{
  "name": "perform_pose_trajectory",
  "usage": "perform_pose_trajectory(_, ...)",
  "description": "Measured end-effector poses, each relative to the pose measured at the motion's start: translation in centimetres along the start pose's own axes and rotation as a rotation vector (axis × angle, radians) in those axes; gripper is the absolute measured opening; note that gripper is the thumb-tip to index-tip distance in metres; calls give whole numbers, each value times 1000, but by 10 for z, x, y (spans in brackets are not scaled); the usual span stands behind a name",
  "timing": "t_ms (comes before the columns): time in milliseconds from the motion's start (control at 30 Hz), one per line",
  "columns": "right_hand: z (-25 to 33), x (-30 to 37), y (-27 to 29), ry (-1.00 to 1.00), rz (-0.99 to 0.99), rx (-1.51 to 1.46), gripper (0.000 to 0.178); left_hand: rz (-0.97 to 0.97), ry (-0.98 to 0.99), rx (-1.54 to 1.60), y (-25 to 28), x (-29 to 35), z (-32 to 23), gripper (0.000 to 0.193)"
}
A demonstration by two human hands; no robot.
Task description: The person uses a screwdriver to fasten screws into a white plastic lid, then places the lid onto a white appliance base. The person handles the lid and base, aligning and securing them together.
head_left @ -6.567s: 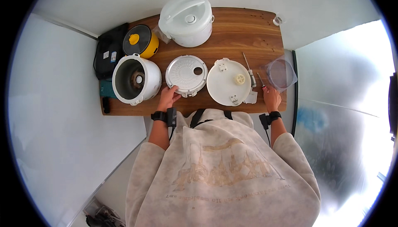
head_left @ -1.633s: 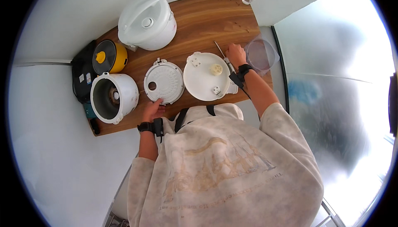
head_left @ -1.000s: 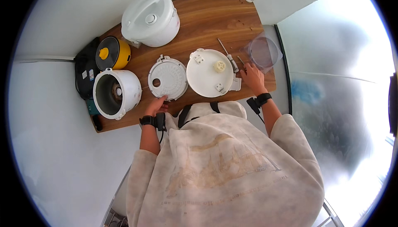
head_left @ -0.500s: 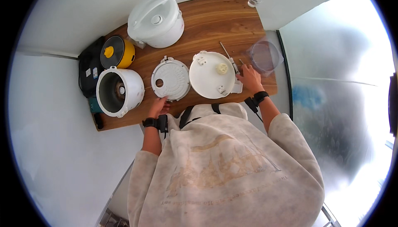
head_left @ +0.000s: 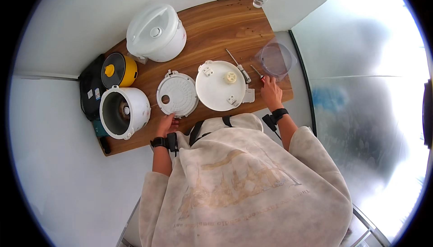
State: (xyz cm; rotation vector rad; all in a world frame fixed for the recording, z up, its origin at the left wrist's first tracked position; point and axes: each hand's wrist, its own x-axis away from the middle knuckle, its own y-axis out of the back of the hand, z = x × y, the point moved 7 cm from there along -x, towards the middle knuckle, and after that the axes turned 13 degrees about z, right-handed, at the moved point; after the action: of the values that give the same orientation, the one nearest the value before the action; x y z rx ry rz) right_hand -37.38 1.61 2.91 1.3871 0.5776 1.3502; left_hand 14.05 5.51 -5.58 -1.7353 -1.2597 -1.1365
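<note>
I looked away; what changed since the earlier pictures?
The round lid plate was turned, its hole going from right to left. The right hand reached farther forward, then came back to the short screwdriver. The left hand is at the plate's near edge, as before; the yellow pot stayed put.

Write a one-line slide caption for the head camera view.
Left hand at a round pale disc, right hand at a small screwdriver, a white cover between them.
</note>
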Motion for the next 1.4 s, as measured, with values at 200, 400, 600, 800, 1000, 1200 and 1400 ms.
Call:
perform_pose_trajectory(200,-13,-6,-7,27,-58,50,34,-4,13,-43,1,-1,-1,43)
perform_pose_trajectory(400,-22,-5,-15,-36,44,82,31,-23,-32,23,0,1,-4,42)
perform_pose_trajectory(600,-31,41,-7,-52,117,-84,31,-1,-12,25,2,-6,2,43)
perform_pose_trajectory(800,-47,57,-1,-158,134,-139,31,-3,-3,-44,4,-4,-2,48)
perform_pose_trajectory(1000,-51,59,-6,-177,126,-129,31,-29,46,-73,1,4,-6,41)
perform_pose_trajectory(1200,-52,60,-9,-162,130,-167,31,-22,19,-52,-1,7,-7,43)
perform_pose_trajectory(1400,-47,64,-4,-141,147,-194,29,-4,-22,-28,-4,11,-8,52)
